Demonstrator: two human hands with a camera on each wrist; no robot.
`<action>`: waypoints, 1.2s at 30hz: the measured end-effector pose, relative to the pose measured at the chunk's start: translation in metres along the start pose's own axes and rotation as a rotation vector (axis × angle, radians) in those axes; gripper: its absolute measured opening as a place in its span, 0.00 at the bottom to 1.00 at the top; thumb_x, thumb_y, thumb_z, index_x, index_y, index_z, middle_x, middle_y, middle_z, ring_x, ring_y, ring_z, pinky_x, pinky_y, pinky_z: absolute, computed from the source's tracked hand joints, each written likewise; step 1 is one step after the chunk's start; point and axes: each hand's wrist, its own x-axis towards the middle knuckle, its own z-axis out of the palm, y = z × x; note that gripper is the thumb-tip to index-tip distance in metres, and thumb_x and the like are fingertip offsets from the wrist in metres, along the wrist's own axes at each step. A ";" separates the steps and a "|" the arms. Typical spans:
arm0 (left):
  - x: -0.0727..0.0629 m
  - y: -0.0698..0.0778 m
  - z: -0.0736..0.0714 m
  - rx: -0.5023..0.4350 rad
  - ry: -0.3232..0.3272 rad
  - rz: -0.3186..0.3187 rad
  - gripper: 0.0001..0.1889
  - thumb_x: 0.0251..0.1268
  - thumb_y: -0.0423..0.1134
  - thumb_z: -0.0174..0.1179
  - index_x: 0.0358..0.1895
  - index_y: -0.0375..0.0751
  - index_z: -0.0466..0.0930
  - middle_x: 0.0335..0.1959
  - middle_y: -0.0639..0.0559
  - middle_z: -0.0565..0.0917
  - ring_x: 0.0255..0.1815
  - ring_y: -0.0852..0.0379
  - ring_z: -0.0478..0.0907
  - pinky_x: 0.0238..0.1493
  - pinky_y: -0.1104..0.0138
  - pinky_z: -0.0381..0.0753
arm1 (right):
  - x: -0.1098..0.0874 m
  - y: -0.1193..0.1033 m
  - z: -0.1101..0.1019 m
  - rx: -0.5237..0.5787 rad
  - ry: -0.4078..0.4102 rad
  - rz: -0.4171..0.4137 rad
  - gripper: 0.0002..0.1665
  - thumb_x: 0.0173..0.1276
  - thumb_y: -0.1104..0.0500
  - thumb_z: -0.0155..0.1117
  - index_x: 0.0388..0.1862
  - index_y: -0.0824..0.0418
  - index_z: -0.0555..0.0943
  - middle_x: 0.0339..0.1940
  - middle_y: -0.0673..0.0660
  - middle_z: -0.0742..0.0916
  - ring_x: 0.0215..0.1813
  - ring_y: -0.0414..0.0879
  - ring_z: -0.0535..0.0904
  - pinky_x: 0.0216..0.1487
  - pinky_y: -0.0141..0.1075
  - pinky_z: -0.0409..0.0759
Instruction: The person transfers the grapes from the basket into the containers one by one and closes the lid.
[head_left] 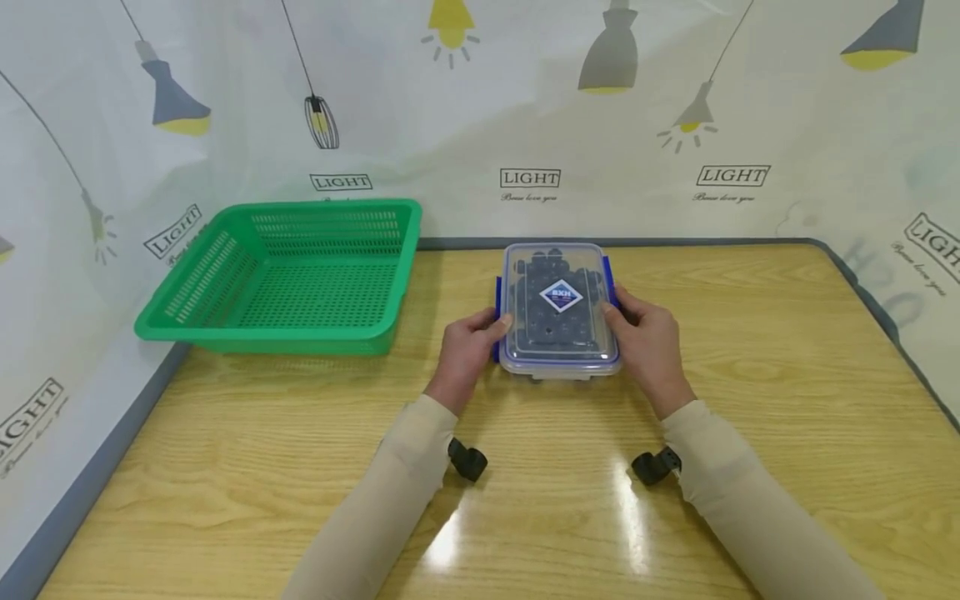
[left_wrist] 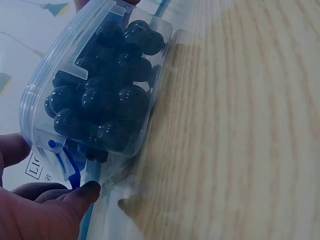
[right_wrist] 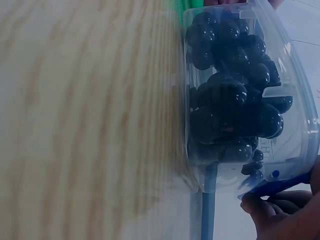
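Observation:
A clear plastic food container (head_left: 557,333) with a lid and blue side latches is on the table, filled with dark, round, glossy fruit (left_wrist: 100,97) that look like grapes. My left hand (head_left: 463,357) holds its left side, thumb on the lid's edge and fingers by the latch. On the opposite side my right hand (head_left: 654,348) grips in the same way, thumb over the lid rim. In the left wrist view a blue latch (left_wrist: 73,172) slants outward near a fingertip. The right wrist view has another blue latch (right_wrist: 280,186) against the right fingers. Some fingers are hidden.
A green perforated basket (head_left: 337,333) stands at the back left of the wooden table (head_left: 555,517). Behind it rises a white wall covering (head_left: 480,125) printed with lamps. Each wrist carries a small black camera, on the left (head_left: 468,461) and on the right (head_left: 654,467).

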 end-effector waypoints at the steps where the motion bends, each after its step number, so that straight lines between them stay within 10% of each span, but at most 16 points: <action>1: 0.000 0.000 0.000 0.002 -0.002 0.003 0.29 0.68 0.42 0.64 0.67 0.30 0.69 0.64 0.41 0.75 0.65 0.52 0.72 0.60 0.64 0.73 | 0.000 0.000 0.000 0.000 -0.004 0.009 0.28 0.77 0.54 0.56 0.70 0.67 0.68 0.67 0.63 0.75 0.65 0.53 0.73 0.61 0.43 0.73; 15: 0.002 0.000 -0.006 -0.011 0.044 0.021 0.30 0.66 0.39 0.66 0.68 0.31 0.69 0.65 0.41 0.74 0.66 0.51 0.71 0.61 0.64 0.72 | 0.002 0.001 0.004 0.010 -0.015 0.027 0.29 0.76 0.53 0.57 0.68 0.69 0.69 0.64 0.66 0.77 0.60 0.53 0.76 0.58 0.44 0.76; 24: -0.001 0.008 -0.003 -0.051 0.049 0.143 0.28 0.64 0.29 0.65 0.67 0.32 0.70 0.63 0.41 0.76 0.64 0.53 0.73 0.57 0.69 0.74 | 0.002 0.001 0.004 0.017 -0.013 0.035 0.29 0.76 0.53 0.57 0.69 0.69 0.69 0.64 0.66 0.77 0.60 0.53 0.76 0.58 0.44 0.76; 36: -0.003 0.015 0.002 0.076 0.070 0.164 0.25 0.65 0.26 0.62 0.65 0.33 0.71 0.65 0.44 0.74 0.65 0.54 0.72 0.57 0.70 0.73 | 0.002 -0.001 0.004 0.010 -0.027 0.020 0.28 0.76 0.54 0.59 0.68 0.68 0.70 0.64 0.64 0.77 0.62 0.53 0.76 0.58 0.44 0.75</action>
